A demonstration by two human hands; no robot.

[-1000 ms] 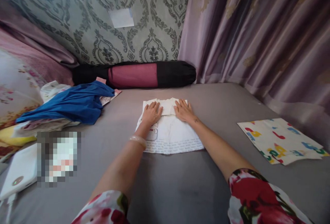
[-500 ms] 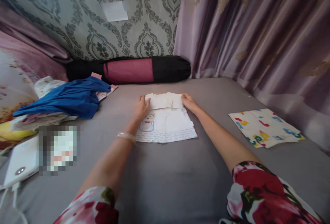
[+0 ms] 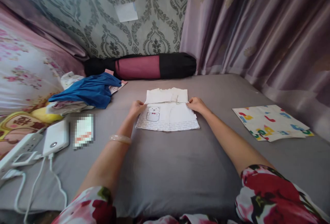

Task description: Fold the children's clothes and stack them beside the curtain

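A small white shirt (image 3: 172, 116) with a printed bear and lines of lettering lies spread on the grey sheet in front of me. Its upper part is folded down, making a cream band across the top. My left hand (image 3: 138, 108), with a pale bangle on the wrist, pinches the left side where the fold ends. On the opposite side my right hand (image 3: 197, 106) has its fingers closed on the shirt's edge at the same height.
Clothes with a blue garment (image 3: 87, 89) on top are heaped at left. Nearer are a white power bank (image 3: 56, 136), cables and a power strip (image 3: 24, 146). A folded cloth with colourful prints (image 3: 270, 122) lies at right. A black-and-pink roll (image 3: 139, 67) rests along the wall.
Both hands have come down from the shirt's top corners to the ends of the fold. The left fingers, spread before, are now pinched. My view has swung left.
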